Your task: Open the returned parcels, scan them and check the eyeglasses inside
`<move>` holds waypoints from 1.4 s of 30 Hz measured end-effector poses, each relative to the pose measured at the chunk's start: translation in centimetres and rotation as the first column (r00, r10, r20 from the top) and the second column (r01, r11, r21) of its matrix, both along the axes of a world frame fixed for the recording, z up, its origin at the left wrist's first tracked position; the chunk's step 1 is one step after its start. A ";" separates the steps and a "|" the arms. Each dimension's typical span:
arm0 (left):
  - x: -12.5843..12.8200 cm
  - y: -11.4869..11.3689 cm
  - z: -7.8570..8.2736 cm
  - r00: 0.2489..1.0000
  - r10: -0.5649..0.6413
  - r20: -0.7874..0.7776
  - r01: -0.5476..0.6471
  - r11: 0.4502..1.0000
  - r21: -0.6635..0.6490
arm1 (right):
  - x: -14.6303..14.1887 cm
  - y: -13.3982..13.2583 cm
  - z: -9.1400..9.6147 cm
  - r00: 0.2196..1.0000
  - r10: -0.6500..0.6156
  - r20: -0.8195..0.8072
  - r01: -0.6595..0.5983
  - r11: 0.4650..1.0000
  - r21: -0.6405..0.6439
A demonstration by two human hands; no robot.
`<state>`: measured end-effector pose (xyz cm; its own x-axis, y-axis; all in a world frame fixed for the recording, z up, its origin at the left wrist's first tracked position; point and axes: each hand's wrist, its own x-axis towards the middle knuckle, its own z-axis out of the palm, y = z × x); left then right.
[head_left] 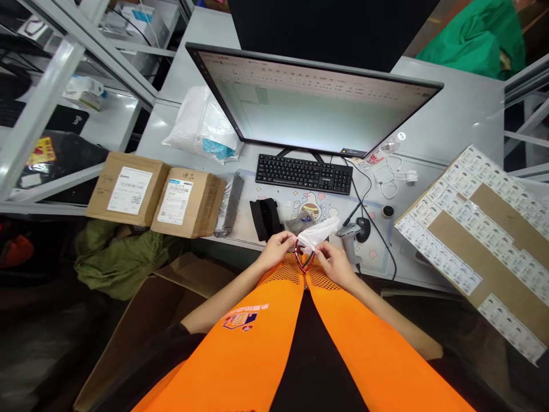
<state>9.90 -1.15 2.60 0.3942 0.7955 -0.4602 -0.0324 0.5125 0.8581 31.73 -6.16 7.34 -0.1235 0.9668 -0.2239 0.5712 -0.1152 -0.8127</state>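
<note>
Both my hands meet just in front of my chest, over the desk's front edge. My left hand (278,247) pinches the left side of a small white plastic bag (318,232). My right hand (332,262) grips the bag's lower right side. A loop of red and black cable (302,260) hangs from the bag's mouth between my hands. An orange mesh vest (274,332) covers my chest below them.
A lit monitor (309,106) and a black keyboard (303,173) stand behind my hands, with a mouse (363,228) and a handheld scanner (348,232) to the right. Two cardboard parcels (156,194) lie left. A labelled carton (480,240) sits right. An open box (171,309) is on the floor.
</note>
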 end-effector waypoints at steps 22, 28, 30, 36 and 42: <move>0.5 6.4 1.8 0.980 -0.002 -0.197 0.035 0.986 0.163 | 0.9 7.2 -1.1 0.950 -0.259 -0.171 0.228 0.956 -0.184; 0.8 6.7 2.7 0.999 -0.033 -0.041 0.035 0.998 0.061 | 2.3 6.8 -1.5 0.959 -0.118 -0.258 0.093 0.990 -0.108; 1.3 6.4 2.9 0.999 -0.042 0.030 0.041 0.999 0.031 | 2.2 6.2 -2.0 0.979 -0.019 -0.205 0.013 0.999 -0.033; 3.3 3.7 2.3 0.976 -0.107 0.188 0.116 0.993 -0.034 | -0.1 3.3 -4.5 0.989 0.135 0.056 -0.143 0.971 0.191; 3.3 2.4 -1.3 0.987 -0.135 0.092 0.131 0.990 0.044 | 4.0 3.0 -6.4 0.992 -0.089 0.091 0.067 0.973 0.222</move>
<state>13.18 1.20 1.25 0.5380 0.7490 -0.3868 -0.0476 0.4851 0.8732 35.73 -3.14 0.93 -0.0332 0.9994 -0.0135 0.6470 0.0112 -0.7624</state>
